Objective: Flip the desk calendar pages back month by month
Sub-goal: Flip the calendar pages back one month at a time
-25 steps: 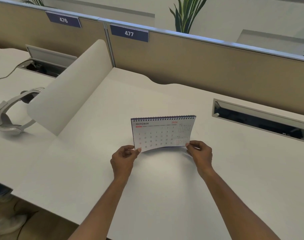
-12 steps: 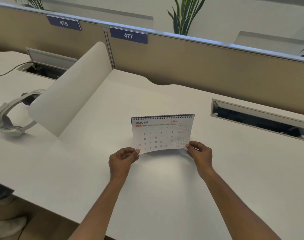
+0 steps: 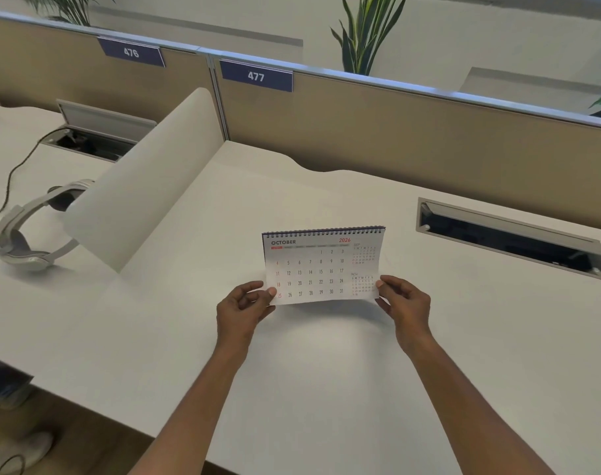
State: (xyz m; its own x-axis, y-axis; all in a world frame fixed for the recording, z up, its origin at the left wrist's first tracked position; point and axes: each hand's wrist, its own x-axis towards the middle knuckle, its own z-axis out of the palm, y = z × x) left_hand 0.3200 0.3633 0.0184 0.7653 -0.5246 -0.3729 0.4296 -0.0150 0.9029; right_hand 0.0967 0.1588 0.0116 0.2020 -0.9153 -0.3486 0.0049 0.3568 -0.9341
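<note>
A spiral-bound desk calendar stands on the white desk in front of me, showing the OCTOBER 2026 page. That page is lifted slightly off the stand and bows a little. My left hand pinches the page's lower left corner between thumb and fingers. My right hand pinches the lower right corner. The dark wire binding runs along the calendar's top edge. The pages behind the October page are hidden.
A curved white divider panel rises at the left. A grey headset with a cable lies beyond it. An open cable tray is set into the desk at the right. Tan partition walls labelled 476 and 477 close off the back.
Both hands keep their pinch on the October page's lower corners. The page stands a little straighter and less bowed than one second ago; the view has shifted slightly.
</note>
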